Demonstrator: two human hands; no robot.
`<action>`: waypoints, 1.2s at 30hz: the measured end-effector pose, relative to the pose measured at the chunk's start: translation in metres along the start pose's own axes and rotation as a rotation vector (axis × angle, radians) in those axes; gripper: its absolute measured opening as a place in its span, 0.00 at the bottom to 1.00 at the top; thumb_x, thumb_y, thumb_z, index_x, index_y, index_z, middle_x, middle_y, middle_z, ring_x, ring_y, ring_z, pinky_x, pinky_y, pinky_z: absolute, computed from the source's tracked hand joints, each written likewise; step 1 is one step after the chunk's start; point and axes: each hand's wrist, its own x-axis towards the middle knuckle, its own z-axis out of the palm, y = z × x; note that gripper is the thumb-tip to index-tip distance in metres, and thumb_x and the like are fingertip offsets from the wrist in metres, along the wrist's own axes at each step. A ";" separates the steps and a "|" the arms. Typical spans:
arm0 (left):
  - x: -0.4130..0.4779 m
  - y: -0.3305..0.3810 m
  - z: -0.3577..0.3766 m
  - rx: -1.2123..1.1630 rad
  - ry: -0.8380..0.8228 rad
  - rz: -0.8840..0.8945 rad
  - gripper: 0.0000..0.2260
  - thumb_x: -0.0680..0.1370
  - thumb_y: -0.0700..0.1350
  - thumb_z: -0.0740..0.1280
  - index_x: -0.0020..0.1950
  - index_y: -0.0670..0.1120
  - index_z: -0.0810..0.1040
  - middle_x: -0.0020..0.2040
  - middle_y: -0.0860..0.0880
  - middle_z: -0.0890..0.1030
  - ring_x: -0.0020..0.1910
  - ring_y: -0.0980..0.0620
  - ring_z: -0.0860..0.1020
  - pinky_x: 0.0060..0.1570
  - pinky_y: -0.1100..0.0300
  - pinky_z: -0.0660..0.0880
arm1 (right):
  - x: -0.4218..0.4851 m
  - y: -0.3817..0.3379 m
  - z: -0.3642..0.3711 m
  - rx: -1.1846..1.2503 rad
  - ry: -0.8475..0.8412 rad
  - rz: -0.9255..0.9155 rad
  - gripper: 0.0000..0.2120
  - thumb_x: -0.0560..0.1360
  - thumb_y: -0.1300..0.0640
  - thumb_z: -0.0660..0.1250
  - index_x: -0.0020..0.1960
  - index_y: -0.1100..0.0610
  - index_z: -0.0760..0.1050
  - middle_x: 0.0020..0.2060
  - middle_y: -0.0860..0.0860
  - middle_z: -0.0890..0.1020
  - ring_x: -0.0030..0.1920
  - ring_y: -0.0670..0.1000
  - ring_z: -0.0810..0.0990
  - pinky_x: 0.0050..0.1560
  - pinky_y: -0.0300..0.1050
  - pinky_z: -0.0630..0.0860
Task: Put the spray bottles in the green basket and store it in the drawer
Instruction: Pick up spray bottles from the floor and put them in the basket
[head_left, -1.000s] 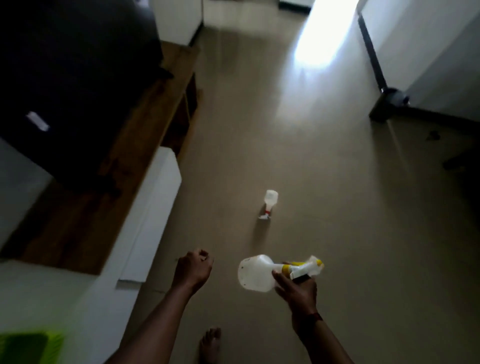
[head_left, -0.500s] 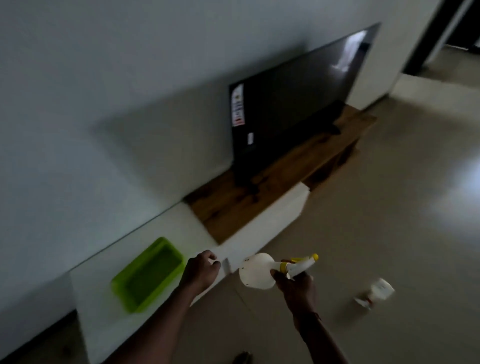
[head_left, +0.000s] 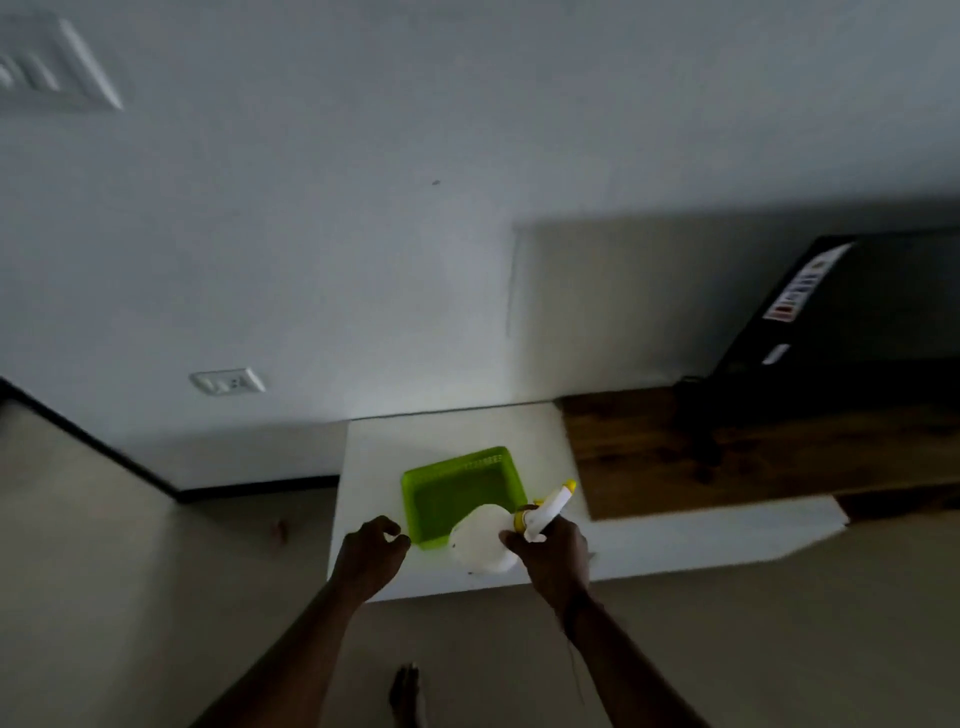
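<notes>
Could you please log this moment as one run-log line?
right hand: holds spray bottle over green basket | left hand: empty, beside basket | basket: empty

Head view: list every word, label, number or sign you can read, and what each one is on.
No text can be read in this view.
Large sticker on the television: coloured bars and lines, too blurred to read.
Small white tag lower on the television: too small to read.
Spray bottle in the right hand: no label visible.
Green basket: no lettering visible.
Wall socket: no markings legible.
</notes>
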 end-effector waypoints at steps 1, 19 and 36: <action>0.008 -0.010 -0.007 -0.012 0.005 -0.019 0.11 0.75 0.50 0.67 0.55 0.48 0.79 0.48 0.44 0.84 0.52 0.43 0.81 0.48 0.57 0.74 | 0.006 -0.008 0.017 -0.032 -0.029 -0.008 0.22 0.64 0.55 0.78 0.56 0.56 0.79 0.48 0.51 0.84 0.50 0.51 0.81 0.45 0.40 0.72; 0.149 -0.095 -0.022 -0.105 -0.209 -0.207 0.14 0.74 0.51 0.65 0.59 0.50 0.78 0.54 0.48 0.83 0.55 0.48 0.80 0.50 0.59 0.74 | 0.129 -0.021 0.181 -0.317 -0.090 0.018 0.21 0.68 0.61 0.75 0.61 0.59 0.77 0.54 0.56 0.84 0.50 0.53 0.82 0.39 0.30 0.68; 0.237 -0.107 0.043 -0.140 -0.143 -0.203 0.12 0.77 0.47 0.64 0.60 0.48 0.79 0.53 0.47 0.85 0.51 0.50 0.81 0.47 0.63 0.70 | 0.245 0.090 0.266 -0.398 -0.219 -0.091 0.18 0.69 0.57 0.75 0.58 0.51 0.78 0.48 0.50 0.86 0.47 0.49 0.84 0.43 0.48 0.83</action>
